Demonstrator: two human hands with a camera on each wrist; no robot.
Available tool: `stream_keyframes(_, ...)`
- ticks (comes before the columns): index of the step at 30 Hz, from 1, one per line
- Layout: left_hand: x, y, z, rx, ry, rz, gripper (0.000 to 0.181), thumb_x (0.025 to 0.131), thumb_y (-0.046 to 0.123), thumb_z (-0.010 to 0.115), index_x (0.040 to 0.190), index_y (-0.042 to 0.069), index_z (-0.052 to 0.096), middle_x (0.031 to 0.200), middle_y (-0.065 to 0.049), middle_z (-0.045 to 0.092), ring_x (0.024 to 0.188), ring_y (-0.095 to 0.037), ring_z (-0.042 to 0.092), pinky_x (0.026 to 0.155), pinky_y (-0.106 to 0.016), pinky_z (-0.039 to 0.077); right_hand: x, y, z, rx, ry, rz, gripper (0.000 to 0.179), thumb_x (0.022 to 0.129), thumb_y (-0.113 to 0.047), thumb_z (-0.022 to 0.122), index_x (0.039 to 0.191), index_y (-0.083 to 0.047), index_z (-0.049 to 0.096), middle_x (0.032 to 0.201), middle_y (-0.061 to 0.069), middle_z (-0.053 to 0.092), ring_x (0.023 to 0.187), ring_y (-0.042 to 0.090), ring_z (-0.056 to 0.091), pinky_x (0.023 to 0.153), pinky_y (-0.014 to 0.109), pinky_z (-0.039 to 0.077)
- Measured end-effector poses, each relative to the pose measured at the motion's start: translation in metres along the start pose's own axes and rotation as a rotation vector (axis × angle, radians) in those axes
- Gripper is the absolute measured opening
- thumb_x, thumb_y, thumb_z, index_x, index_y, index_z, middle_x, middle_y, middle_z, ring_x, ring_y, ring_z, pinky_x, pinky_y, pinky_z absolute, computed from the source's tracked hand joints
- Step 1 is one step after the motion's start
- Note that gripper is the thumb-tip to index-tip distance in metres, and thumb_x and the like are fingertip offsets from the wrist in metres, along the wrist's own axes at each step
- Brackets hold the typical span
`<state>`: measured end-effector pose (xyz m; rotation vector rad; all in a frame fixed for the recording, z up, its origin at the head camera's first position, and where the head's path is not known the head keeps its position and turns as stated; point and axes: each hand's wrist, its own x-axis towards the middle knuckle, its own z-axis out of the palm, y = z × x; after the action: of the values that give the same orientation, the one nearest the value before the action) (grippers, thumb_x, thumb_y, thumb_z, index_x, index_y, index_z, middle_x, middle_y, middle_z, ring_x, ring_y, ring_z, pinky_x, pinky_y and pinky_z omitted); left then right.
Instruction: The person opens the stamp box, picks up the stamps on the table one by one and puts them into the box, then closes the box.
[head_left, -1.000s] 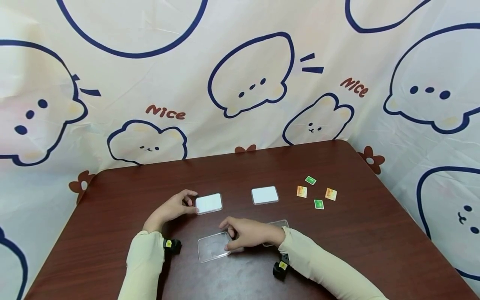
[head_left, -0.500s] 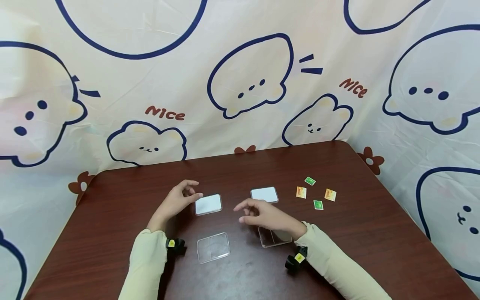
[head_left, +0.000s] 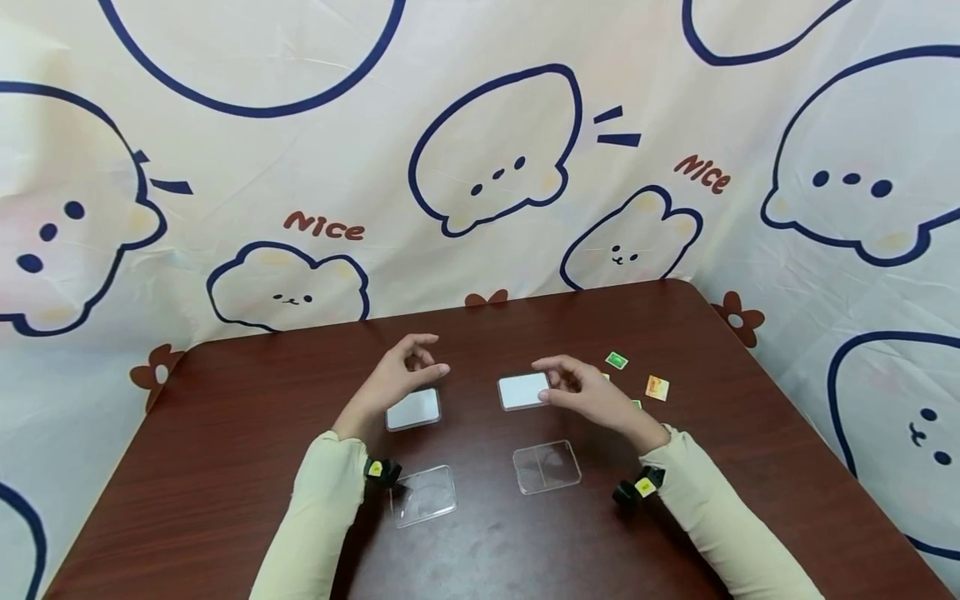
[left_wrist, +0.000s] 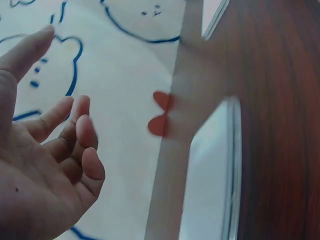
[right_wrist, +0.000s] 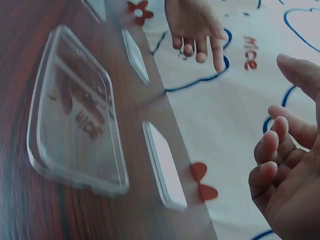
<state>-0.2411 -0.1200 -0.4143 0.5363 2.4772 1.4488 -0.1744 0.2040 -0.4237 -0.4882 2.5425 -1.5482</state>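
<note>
My left hand (head_left: 401, 379) hovers over the far edge of the left white-filled clear case (head_left: 412, 412), fingers loosely bent and holding nothing. In the left wrist view that hand (left_wrist: 55, 150) is apart from the case (left_wrist: 210, 185). My right hand (head_left: 596, 398) is at the right end of the other white-filled case (head_left: 520, 392), its thumb overlapping that end in the head view. The right wrist view shows a gap between the relaxed right fingers (right_wrist: 267, 147) and this case (right_wrist: 167, 172). Both cases lie flat on the table.
Two clear shallow plastic pieces, the left one (head_left: 426, 496) and the right one (head_left: 547, 467), lie nearer the person. Small green (head_left: 617, 360) and orange (head_left: 657, 388) picture pieces lie at right, some partly hidden by the right hand. A printed cloth (head_left: 480, 150) hangs behind the table (head_left: 480, 550).
My right hand has left the left clear piece and moved right and away to the right case. My left hand has come off the left case's side, moving right and away over it.
</note>
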Motion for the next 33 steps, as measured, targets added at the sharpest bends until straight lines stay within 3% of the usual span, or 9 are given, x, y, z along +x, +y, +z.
stream_keyframes(8, 0.018, 0.011, 0.032, 0.011, -0.059, -0.026, 0.065, 0.085, 0.037, 0.073, 0.139, 0.011, 0.046, 0.101, -0.007, 0.051, 0.087, -0.021, 0.047, 0.072, -0.031, 0.042, -0.009, 0.018, -0.024, -0.008, 0.076, 0.039, 0.049, 0.091, -0.025, 0.067, 0.133, -0.006, 0.053, 0.096, 0.008, 0.045, 0.082, 0.017, 0.044, 0.067, 0.024, 0.039)
stream_keyframes(15, 0.028, 0.016, 0.05, 0.003, -0.128, -0.006, 0.067, 0.083, 0.034, 0.076, 0.138, 0.009, 0.047, 0.096, -0.007, 0.051, 0.082, -0.019, 0.048, 0.07, -0.029, 0.041, -0.014, 0.036, -0.04, -0.036, 0.169, 0.075, 0.05, 0.091, -0.027, 0.068, 0.133, -0.006, 0.053, 0.098, 0.011, 0.045, 0.081, 0.013, 0.043, 0.066, 0.022, 0.039)
stream_keyframes(21, 0.033, 0.015, 0.063, 0.013, -0.175, -0.023, 0.061, 0.083, 0.033, 0.075, 0.134, 0.008, 0.05, 0.082, -0.001, 0.047, 0.067, -0.015, 0.04, 0.066, -0.028, 0.038, -0.018, 0.046, -0.052, -0.086, 0.168, 0.14, 0.051, 0.091, -0.033, 0.067, 0.132, -0.006, 0.054, 0.1, 0.011, 0.045, 0.085, 0.018, 0.043, 0.068, 0.024, 0.039)
stream_keyframes(33, 0.042, 0.005, 0.079, 0.1, -0.219, -0.062, 0.059, 0.08, 0.032, 0.079, 0.127, 0.009, 0.053, 0.074, 0.0, 0.052, 0.063, -0.012, 0.045, 0.063, -0.025, 0.038, -0.014, 0.066, -0.057, -0.248, 0.147, 0.178, 0.052, 0.089, -0.031, 0.069, 0.13, -0.003, 0.054, 0.101, 0.01, 0.05, 0.086, 0.022, 0.045, 0.074, 0.03, 0.041)
